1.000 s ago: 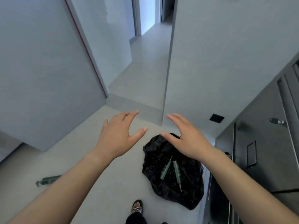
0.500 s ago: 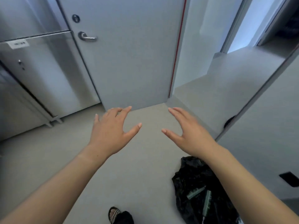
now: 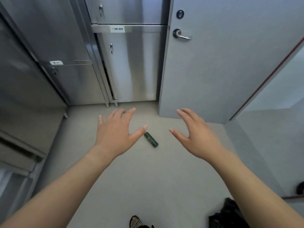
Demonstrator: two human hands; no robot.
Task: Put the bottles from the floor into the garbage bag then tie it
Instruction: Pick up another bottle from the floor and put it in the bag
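A small dark green bottle (image 3: 151, 140) lies on its side on the grey floor, between my two hands in the picture. My left hand (image 3: 117, 131) is stretched forward with fingers spread, its thumb tip just left of the bottle's neck, holding nothing. My right hand (image 3: 195, 134) is also open and empty, to the right of the bottle. The black garbage bag (image 3: 225, 216) shows only partly at the bottom right, behind my right forearm; its contents are hidden.
Stainless steel cabinets (image 3: 130, 63) line the far wall and the left side. A grey door (image 3: 222, 55) with a lever handle stands open at the right. My sandalled foot (image 3: 137, 222) is at the bottom edge.
My view has swung left, away from the bag. The bag has slid to the bottom right corner and the green bottle on the floor has come into view. Both hands stay open.
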